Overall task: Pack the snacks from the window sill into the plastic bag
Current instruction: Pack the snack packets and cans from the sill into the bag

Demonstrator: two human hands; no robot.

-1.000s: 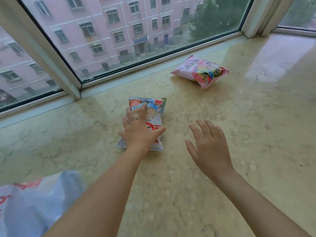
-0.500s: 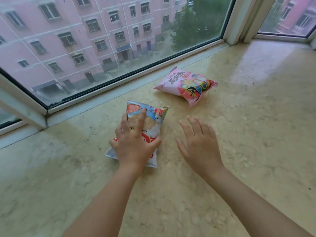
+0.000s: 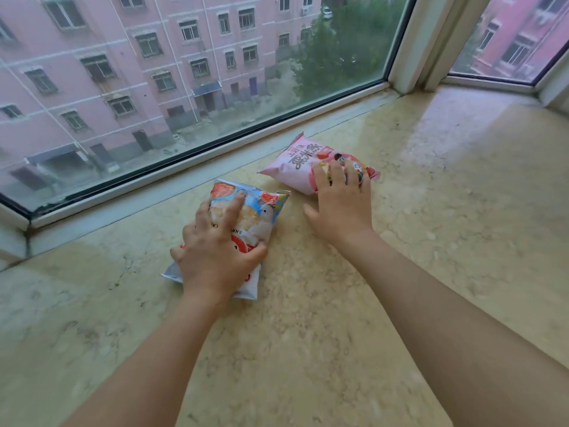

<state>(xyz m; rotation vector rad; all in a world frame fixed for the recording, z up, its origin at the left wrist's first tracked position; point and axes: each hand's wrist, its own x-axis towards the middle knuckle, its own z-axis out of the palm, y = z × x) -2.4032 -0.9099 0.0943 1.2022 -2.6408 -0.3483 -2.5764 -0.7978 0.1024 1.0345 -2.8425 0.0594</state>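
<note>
Your left hand (image 3: 215,254) is curled around the puffy blue-and-white foil snack bag (image 3: 246,217) on the beige marble sill (image 3: 308,349); your right hand (image 3: 340,204) lies spread on the pink bag (image 3: 295,167) just beyond. Both 2 look light, crinkly, slippery, so grab mid-body, gently.

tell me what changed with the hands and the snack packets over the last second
The right hand moved forward from bare sill onto the pink snack packet; its fingers now lie on the packet's near end. The left hand stayed on the blue and white snack packet, fingers and thumb curling round it. Both packets are still on the window sill. The plastic bag, seen a second ago, is out of view.
</note>
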